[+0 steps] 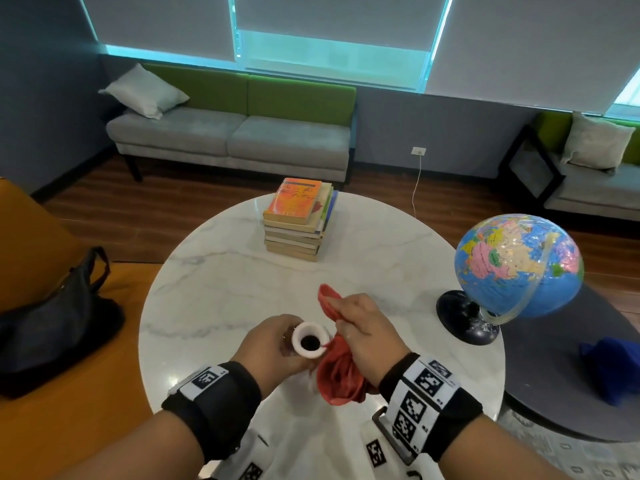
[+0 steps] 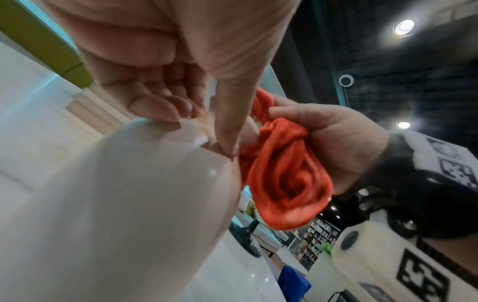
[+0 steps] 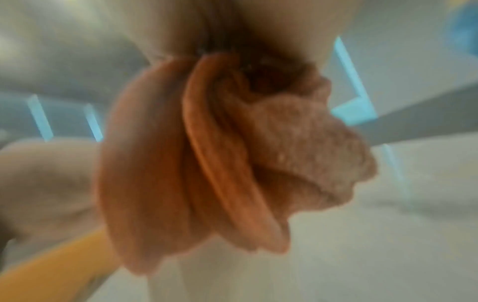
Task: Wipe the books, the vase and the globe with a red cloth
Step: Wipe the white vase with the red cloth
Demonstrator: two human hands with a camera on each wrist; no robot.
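My left hand [image 1: 273, 344] grips a white vase [image 1: 310, 339] by its neck, at the near side of the round marble table [image 1: 214, 289]. In the left wrist view the vase [image 2: 116, 204] fills the lower left below my left hand [image 2: 160, 98]. My right hand [image 1: 363, 329] grips a bunched red cloth [image 1: 337, 375], which lies against the vase's right side. That cloth [image 2: 282, 173] hangs from my right hand [image 2: 333, 143]; the right wrist view shows it [image 3: 220, 153] blurred. A stack of books [image 1: 298, 220] stands at the table's far side. A blue globe [image 1: 517, 268] on a black base sits at the right edge.
A black bag [image 1: 59, 317] lies on an orange seat [image 1: 31, 251] to the left. A blue cloth [image 1: 613, 368] lies on a dark low surface to the right. A grey and green sofa [image 1: 235, 133] stands behind the table under the windows.
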